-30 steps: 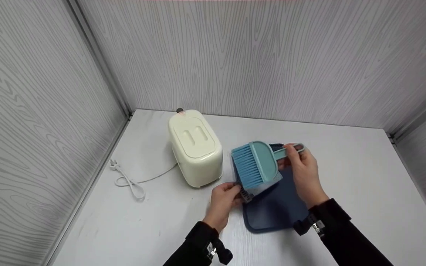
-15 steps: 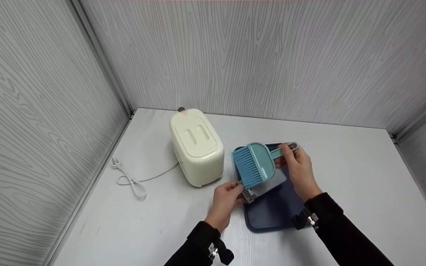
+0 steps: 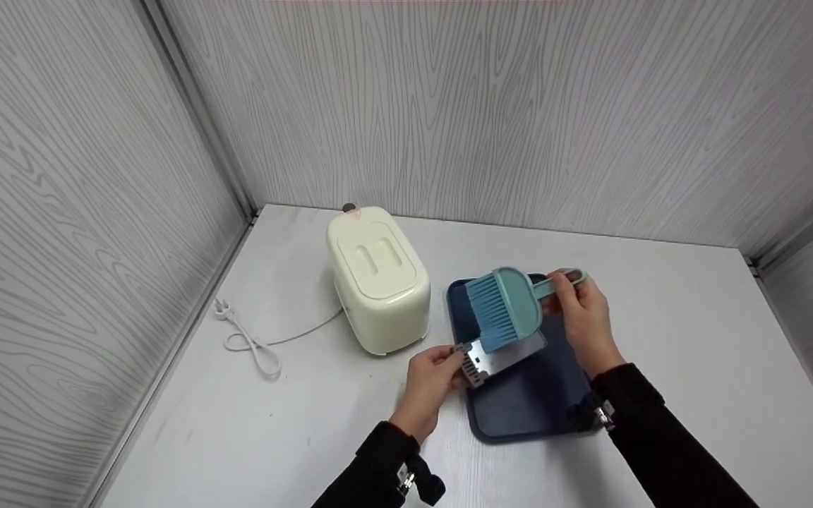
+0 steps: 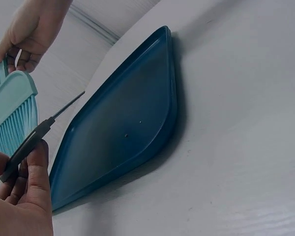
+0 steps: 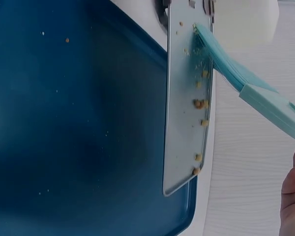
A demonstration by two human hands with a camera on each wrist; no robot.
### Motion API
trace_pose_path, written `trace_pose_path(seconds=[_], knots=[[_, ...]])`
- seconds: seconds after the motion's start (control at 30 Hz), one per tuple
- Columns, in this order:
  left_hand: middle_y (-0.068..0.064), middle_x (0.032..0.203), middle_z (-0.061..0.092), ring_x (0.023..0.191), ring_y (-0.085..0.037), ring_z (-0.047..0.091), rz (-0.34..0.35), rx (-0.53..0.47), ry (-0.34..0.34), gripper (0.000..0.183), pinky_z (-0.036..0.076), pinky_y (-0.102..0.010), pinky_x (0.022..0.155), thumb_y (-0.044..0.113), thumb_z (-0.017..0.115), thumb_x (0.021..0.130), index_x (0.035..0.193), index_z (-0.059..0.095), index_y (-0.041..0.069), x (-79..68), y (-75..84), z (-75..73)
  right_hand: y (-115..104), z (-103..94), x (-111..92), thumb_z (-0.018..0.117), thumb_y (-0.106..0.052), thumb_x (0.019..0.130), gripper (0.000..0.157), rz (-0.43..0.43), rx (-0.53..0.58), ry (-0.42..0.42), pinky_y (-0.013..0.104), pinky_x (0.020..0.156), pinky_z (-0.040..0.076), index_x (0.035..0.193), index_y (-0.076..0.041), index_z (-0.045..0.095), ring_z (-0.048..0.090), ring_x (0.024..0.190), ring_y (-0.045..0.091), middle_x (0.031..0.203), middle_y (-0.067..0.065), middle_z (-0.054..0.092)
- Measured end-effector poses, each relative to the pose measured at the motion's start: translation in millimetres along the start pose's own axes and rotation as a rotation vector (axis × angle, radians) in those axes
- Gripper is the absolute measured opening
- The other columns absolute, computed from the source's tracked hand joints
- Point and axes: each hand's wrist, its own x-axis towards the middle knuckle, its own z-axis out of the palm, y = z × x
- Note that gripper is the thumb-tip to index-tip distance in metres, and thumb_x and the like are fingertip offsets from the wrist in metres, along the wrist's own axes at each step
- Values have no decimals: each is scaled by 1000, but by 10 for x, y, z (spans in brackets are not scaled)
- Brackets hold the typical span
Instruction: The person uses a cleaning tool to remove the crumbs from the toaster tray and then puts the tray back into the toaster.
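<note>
My left hand [image 3: 429,384] pinches the slotted grey end of a thin metal crumb tray [image 3: 512,358], held tilted above a dark blue serving tray [image 3: 519,413]. Crumbs [image 5: 199,104] lie scattered over the metal, mostly toward one long edge in the right wrist view. By its looped handle, a light teal hand brush [image 3: 518,302] is gripped in my right hand [image 3: 585,328]. Its bristles [image 5: 221,56] touch the crumb tray near the slotted end. A few specks [image 4: 126,135] dot the blue tray.
Left of the blue tray stands a cream toaster [image 3: 382,275] with its lid on. Its white cord and plug [image 3: 251,346] lie on the white table [image 3: 237,437] at the left. Wood-grain panels [image 3: 449,106] enclose the back and sides.
The brush has shifted right along the crumb tray, baring more of its slotted end. My left hand and the crumb tray stay nearly in place.
</note>
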Motion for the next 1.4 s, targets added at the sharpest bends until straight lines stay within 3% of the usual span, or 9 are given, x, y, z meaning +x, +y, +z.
trace_pose_path(seconds=[0.17, 0.33, 0.7, 1.03, 1.4], knots=[[-12, 97, 73, 79, -14, 69, 0, 9, -4, 24, 58, -27, 70, 8, 66, 97, 115, 68, -8, 10, -11, -11, -32, -96, 27, 49, -37, 110, 44, -8, -77, 23, 21, 72, 55, 131, 0, 56, 62, 81, 13, 95, 13, 63], [-12, 97, 73, 79, -14, 70, -3, 8, -13, 22, 60, -28, 71, 7, 64, 97, 113, 69, -7, 13, -23, -5, -92, -217, 19, 43, -32, 112, 42, -30, -161, 34, 21, 77, 51, 136, 2, 54, 61, 86, 14, 102, 19, 62], [-14, 97, 74, 77, -16, 71, 19, 3, -14, 22, 61, -30, 72, 4, 63, 97, 113, 68, -10, 6, -1, -4, -333, -293, -17, 45, -27, 112, 39, -71, -247, 91, 15, 73, 49, 130, 6, 56, 60, 81, 11, 93, 12, 62], [-14, 96, 74, 76, -15, 71, 20, 12, -10, 22, 61, -29, 71, 5, 64, 97, 113, 69, -10, 5, 0, -19, 25, -381, 161, 44, -32, 112, 40, -55, -297, 135, 15, 72, 48, 132, 0, 58, 61, 83, 12, 97, 13, 63], [-12, 95, 74, 76, -15, 71, 25, -3, -16, 22, 61, -29, 71, 6, 64, 97, 112, 69, -9, -5, 5, -11, 91, -454, 181, 46, -39, 111, 43, -81, -272, 148, 16, 74, 49, 133, -4, 57, 62, 84, 17, 100, 16, 64]])
